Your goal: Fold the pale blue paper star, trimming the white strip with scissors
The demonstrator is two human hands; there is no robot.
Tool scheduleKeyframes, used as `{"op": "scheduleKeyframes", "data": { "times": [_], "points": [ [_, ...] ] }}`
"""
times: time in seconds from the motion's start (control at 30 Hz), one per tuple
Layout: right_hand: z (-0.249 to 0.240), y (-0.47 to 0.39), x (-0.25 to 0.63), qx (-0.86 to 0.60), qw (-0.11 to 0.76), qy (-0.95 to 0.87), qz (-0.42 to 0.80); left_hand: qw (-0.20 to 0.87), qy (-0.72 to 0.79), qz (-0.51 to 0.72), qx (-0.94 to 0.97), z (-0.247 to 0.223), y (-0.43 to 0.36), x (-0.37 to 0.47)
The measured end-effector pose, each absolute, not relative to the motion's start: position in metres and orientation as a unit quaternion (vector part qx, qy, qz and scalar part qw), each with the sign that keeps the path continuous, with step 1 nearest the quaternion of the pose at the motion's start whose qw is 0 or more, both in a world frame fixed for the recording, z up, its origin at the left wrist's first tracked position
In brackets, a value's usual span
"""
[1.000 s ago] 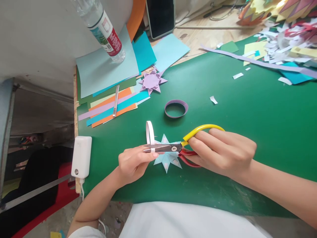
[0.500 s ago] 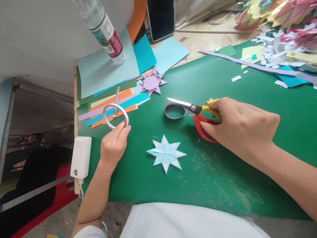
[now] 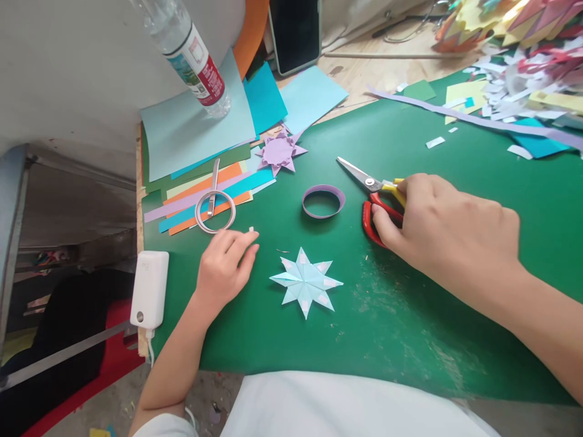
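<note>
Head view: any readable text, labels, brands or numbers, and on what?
No text can be read.
Water bottle: the red and white label carries print and a code patch, too small and blurred to read.
White power bank: a faint mark near its top, illegible.
Scissors, in the right hand: no visible marking.

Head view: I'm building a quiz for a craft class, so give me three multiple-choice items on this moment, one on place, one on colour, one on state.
1. Where does the tape roll lie?
A. on the coloured strips
B. on the phone
C. inside the purple ring

2. What colour is the paper star nearest the left hand?
A. orange
B. light blue
C. yellow

3. What does the right hand hold?
A. a bottle
B. nothing
C. scissors

Answers: 1 A, the roll rests over the strips by the tweezers; 2 B, its points are pale blue; 3 C, fingers wrap the red and yellow handles.
</note>
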State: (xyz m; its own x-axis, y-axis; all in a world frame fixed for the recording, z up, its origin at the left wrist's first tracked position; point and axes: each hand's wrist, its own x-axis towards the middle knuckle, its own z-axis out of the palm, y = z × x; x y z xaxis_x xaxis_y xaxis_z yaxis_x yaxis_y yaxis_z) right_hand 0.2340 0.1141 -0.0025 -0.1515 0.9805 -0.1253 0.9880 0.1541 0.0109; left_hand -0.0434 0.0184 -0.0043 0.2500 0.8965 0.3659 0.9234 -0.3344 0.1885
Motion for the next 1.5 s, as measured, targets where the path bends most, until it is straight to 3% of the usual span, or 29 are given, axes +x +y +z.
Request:
{"op": "scheduleKeyframes", "data": {
  "times": [0.2,0.33,0.43,0.5,0.6,0.7,0.8,1.27,1.5],
  "points": [
    [-0.005,0.110,0.237,0.612,0.023,0.790,0.024,-0.249,-0.570,-0.206,-0.755,-0.002,0.001,-0.020],
    [-0.009,0.108,0.242,0.559,-0.028,0.821,0.113,-0.299,-0.553,-0.228,-0.743,-0.005,-0.002,-0.017],
    [-0.006,0.106,0.242,0.490,-0.123,0.852,0.134,-0.304,-0.525,-0.239,-0.758,-0.008,-0.002,-0.016],
    [-0.003,0.099,0.239,0.408,-0.211,0.887,0.047,-0.303,-0.492,-0.254,-0.776,-0.009,-0.002,-0.015],
    [0.000,0.082,0.230,0.307,-0.269,0.884,-0.225,-0.310,-0.451,-0.285,-0.787,-0.010,-0.003,-0.010],
    [-0.002,0.065,0.219,0.288,-0.201,0.821,-0.449,-0.312,-0.434,-0.329,-0.779,-0.011,-0.004,-0.006],
    [-0.007,0.057,0.212,0.284,-0.146,0.768,-0.555,-0.293,-0.436,-0.371,-0.766,-0.012,-0.004,-0.002],
    [-0.012,0.053,0.207,0.335,-0.114,0.743,-0.569,-0.278,-0.514,-0.375,-0.719,-0.009,-0.007,-0.001],
    [-0.009,0.057,0.207,0.369,-0.126,0.711,-0.585,-0.103,-0.493,-0.399,-0.766,-0.005,-0.002,-0.001]
  ]
}}
